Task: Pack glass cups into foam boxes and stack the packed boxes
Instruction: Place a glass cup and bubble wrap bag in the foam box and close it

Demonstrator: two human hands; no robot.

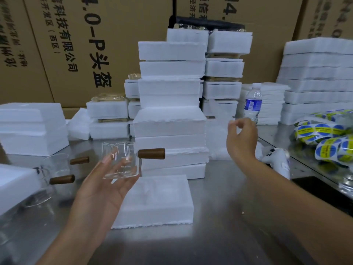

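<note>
A glass cup with a brown wooden handle is carried upright in the air on the left hand. The hand is turned palm up, and its fingers are kept nearly straight and slightly apart under the cup's base. The handle is pointed right, towards the tall stack of foam boxes. A white measuring scale is printed on the glass, but its figures cannot be read.

Just below and right of the cup, an open foam box is laid flat on the steel worktop, its near edge ragged and its far edge close to the foot of the stack. Bare worktop is left in front of this box and to its right.

The right hand is held up beside the stack, its fingers loosely curled; nothing is seen in them.

To the left, two more glass cups with wooden handles are stood between foam blocks. A water bottle with a blue label is stood behind the right hand, a white controller lies beside the right wrist, and rolls of blue-and-yellow stickers are heaped further right; their print is too small to read. On the cardboard cartons behind, "4.0-P头盔", "科技有限公司" and "(西区)" are printed sideways.
</note>
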